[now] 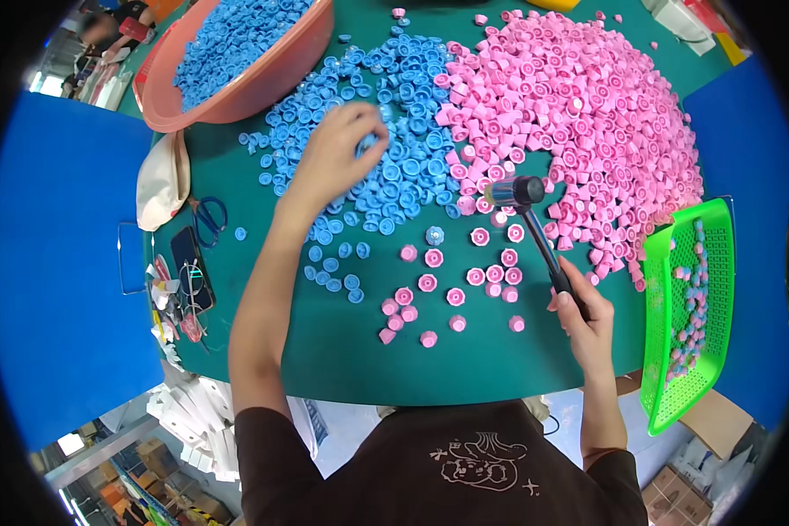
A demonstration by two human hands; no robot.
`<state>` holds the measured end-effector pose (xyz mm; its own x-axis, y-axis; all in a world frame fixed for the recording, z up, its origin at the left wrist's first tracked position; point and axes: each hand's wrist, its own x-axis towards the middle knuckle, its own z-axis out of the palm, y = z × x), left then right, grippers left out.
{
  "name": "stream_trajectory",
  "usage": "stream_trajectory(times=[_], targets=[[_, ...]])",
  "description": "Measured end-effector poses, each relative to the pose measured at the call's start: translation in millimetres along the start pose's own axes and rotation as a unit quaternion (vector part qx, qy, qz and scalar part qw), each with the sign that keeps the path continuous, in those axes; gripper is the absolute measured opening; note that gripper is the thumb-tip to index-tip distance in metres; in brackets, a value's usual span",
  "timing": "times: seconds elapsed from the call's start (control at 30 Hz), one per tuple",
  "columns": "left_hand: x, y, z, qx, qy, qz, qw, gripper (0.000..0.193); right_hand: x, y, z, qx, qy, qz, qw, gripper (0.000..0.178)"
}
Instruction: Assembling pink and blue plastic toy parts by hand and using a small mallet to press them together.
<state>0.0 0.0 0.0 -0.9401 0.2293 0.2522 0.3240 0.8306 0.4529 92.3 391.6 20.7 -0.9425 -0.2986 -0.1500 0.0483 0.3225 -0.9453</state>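
My left hand (337, 153) is over the heap of small blue cup-shaped caps (403, 180), slightly blurred. Its fingers curl in toward the thumb, and whatever they may pinch is hidden. In my right hand (586, 320) is a small mallet (545, 250), gripped by its dark handle. The mallet's black-ended head is raised at the lower left edge of the large heap of pink cup-shaped pieces (579, 114). Between my hands lie several loose pink pieces (456, 297), some showing their hollow side. One blue cap (435, 235) sits among them, and loose blue caps (330, 264) lie to their left.
A salmon-coloured basin (302, 66) of blue caps stands at the far left. On the right, a green perforated basket (655, 351) holds pink-and-blue pieces. Scissors (209, 223), a phone (184, 250) and a white pouch (164, 184) lie left. Blue panels (79, 263) flank the green table (342, 351).
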Motion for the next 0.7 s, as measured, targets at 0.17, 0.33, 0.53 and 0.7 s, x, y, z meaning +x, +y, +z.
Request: stream_trajectory(times=[0.17, 0.33, 0.53, 0.7], targets=[[-69.5, 25.5, -25.8, -0.008, -0.004, -0.028, 1.000, 0.026, 2.0, -2.2, -3.2, 0.030, 0.015, 0.048, 0.998, 0.042], [-99.7, 22.7, -17.6, -0.009, 0.123, -0.151, 0.981, 0.029, 4.5, -3.5, 1.0, 0.036, 0.025, 0.044, 0.998, 0.043], [-100.9, 30.7, -19.1, 0.073, 0.148, -0.128, 0.978, 0.021, -1.4, -5.5, 3.0, 0.030, 0.016, 0.041, 0.999, 0.044], [-58.4, 29.3, -28.7, 0.050, 0.173, -0.154, 0.972, 0.014, -2.8, -11.8, 5.6, 0.017, 0.006, 0.032, 0.999, 0.043]])
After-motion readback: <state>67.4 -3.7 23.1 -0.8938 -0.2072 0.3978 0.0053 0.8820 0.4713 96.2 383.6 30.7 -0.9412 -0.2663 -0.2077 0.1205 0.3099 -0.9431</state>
